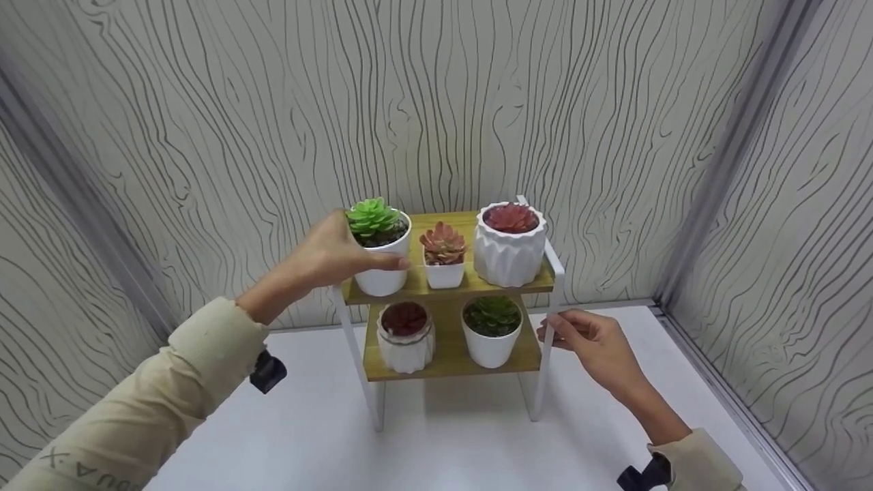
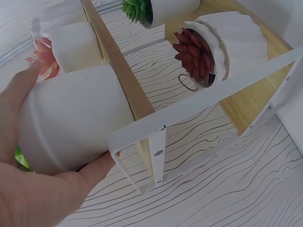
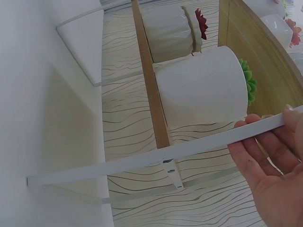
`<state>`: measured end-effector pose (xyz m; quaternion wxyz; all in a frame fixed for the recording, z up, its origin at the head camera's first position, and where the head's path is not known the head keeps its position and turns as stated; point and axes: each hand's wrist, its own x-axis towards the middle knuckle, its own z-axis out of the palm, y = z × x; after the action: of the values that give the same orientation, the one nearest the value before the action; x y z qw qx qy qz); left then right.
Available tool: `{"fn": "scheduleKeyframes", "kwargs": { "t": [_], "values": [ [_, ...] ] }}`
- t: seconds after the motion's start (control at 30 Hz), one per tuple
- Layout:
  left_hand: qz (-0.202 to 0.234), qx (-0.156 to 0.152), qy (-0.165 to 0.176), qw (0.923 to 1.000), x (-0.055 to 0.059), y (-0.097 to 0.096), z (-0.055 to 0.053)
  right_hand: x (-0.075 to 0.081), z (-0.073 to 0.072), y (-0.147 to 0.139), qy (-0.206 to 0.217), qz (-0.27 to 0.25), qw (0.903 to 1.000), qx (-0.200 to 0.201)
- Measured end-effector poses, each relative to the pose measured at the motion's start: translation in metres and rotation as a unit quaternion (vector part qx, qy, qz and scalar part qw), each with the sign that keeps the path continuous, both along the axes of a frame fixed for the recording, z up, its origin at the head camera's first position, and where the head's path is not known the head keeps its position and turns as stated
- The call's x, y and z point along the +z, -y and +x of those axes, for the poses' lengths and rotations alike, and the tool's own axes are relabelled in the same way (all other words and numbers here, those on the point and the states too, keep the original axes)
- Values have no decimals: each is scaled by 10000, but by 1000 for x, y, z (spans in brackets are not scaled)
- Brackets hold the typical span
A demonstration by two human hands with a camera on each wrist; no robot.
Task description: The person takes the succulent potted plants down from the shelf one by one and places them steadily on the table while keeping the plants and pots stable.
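My left hand (image 1: 334, 254) grips a smooth white pot with a green succulent (image 1: 382, 279) at the left end of the upper shelf (image 1: 436, 294). Thumb and fingers curl around the pot (image 2: 78, 116) in the left wrist view, and its base meets the board. Down at the right, my right hand (image 1: 600, 344) pinches the white metal side post of the stand (image 1: 550, 341) between thumb and fingers. The right wrist view has those fingers (image 3: 270, 146) on the post. Beside the held pot stand a small square pot with a pink succulent (image 1: 445, 275) and a fluted white pot with a red succulent (image 1: 510, 256).
On the lower shelf (image 1: 447, 369) are a twine-tied white pot with a dark red succulent (image 1: 407, 351) and a white pot with a green succulent (image 1: 491, 349). The stand rests on a white tabletop (image 1: 457, 450), with wood-grain patterned walls (image 1: 436, 102) around it.
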<state>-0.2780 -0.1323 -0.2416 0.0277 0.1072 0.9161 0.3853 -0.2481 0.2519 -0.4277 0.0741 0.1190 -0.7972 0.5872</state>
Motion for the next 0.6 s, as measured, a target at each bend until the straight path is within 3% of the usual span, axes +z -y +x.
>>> {"fn": "scheduleKeyframes", "kwargs": {
  "t": [0.6],
  "values": [
    [-78,-126,-149,9998,3,-1,2,-2,0,-1,-48,-241,9997,83]
  ]
}}
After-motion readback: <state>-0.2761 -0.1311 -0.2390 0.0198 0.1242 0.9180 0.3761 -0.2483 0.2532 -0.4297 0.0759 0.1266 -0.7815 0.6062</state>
